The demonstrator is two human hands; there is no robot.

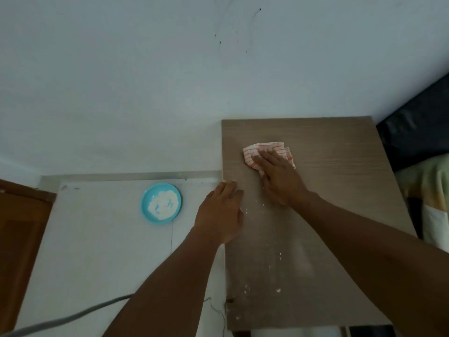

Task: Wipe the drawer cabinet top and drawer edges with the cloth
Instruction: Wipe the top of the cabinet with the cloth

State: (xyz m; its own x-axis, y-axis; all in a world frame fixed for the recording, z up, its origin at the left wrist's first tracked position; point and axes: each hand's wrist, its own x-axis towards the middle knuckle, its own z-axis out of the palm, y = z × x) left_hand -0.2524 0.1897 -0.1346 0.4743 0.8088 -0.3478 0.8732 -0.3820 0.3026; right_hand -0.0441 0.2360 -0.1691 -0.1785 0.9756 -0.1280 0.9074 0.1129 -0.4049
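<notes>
Cloth (268, 154), white with orange-red stripes and crumpled into a loose wad, lies on the far middle part of the brown wood-grain top of the drawer cabinet (340, 190), which stands against a pale wall (145, 81). In the head view, the right hand (279, 178) lies flat on the near side of the cloth, fingers stretched out and pressing it down onto the wood rather than clenched around it; striped fabric shows beyond and to both sides of the fingertips. The left hand (222, 210) rests open and released on the left edge of the cabinet top, palm down, fingers curling slightly over that edge, grasping nothing. Both forearms reach in from the bottom of the picture.

White specks and a faint powdery smear (279, 276) dot the near half of the cabinet top, between the two arms and toward the front edge. To the left of the cabinet, touching its side, is a lower white counter (97, 239). On it, near the wall, sits a round light-blue plate (161, 203) holding a heap of white powder. A grey cable (73, 317) runs across the near left part of the counter. A brown wooden surface (19, 239) shows at the far left, and dark and pale green fabric (425, 178) lies to the right of the cabinet.
</notes>
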